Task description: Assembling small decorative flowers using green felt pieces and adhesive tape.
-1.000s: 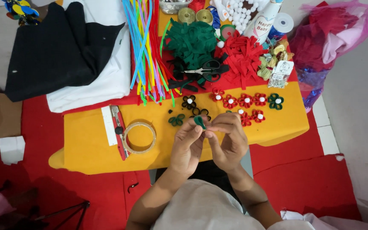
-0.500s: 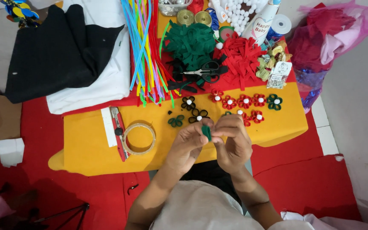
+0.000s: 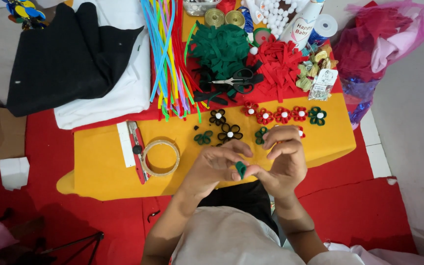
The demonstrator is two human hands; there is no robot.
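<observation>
My left hand (image 3: 214, 167) and my right hand (image 3: 283, 159) meet over the near edge of a yellow felt sheet (image 3: 104, 169). Both pinch a small folded green felt strip (image 3: 241, 169) between their fingertips. Just beyond the hands lie finished little felt flowers with white bead centres: a dark one (image 3: 230, 134), a green one (image 3: 203, 138), a row of red ones (image 3: 281, 115) and a green one (image 3: 317, 115) at the right end.
A tape ring (image 3: 160, 157) and a red-handled cutter (image 3: 137, 149) lie left of my hands. Farther back are piles of green felt strips (image 3: 221, 46) and red felt strips (image 3: 277, 66), scissors (image 3: 236, 81), coloured pipe cleaners (image 3: 168, 54), black cloth (image 3: 60, 59) and a bag of fabric (image 3: 384, 46).
My hands have drawn nearer to my body with the green strip, moving off the flowers. The strip now sits lower between my fingertips.
</observation>
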